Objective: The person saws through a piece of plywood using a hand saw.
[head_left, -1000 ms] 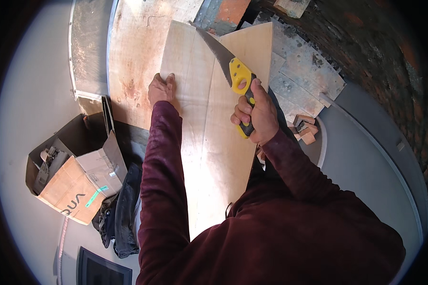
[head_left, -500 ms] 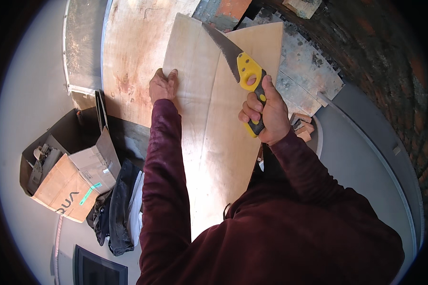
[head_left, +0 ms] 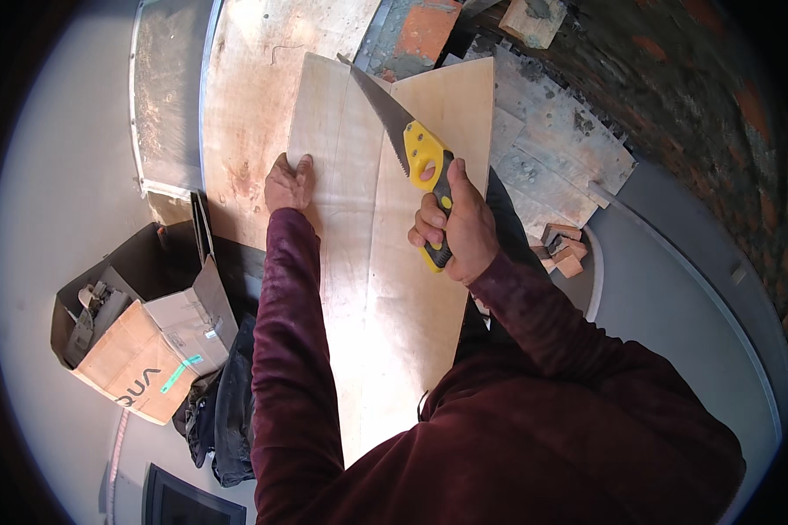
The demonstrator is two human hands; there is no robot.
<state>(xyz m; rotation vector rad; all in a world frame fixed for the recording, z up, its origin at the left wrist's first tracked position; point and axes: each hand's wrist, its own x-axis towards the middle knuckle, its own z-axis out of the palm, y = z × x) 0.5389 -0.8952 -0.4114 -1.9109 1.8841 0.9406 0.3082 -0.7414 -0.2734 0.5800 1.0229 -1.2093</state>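
A long pale plywood sheet (head_left: 410, 289) slopes up in front of me, with a lengthwise line down its middle that opens into a gap at the far end. My left hand (head_left: 289, 185) grips the sheet's left edge, thumb and fingertips on top and the rest out of sight. In my right hand (head_left: 466, 226) is a handsaw (head_left: 420, 147), its yellow and black handle wrapped by the fingers. The dark toothed blade points to the far left, over the far end of the sheet beside the gap. Whether the teeth touch the wood I cannot tell.
A larger stained wooden panel (head_left: 245, 114) lies beyond on the left. An open cardboard box (head_left: 179, 350) with items inside stands at the left, dark clothing (head_left: 234, 429) beside it. To the right are mortar-spattered boards (head_left: 556, 149), brick pieces (head_left: 566, 249) and a rough brick wall (head_left: 718, 114).
The saw and my right hand have shifted left and nearer to me. The plywood's far end sits a little lower in view, my left hand still on its edge. The whole view has shifted slightly.
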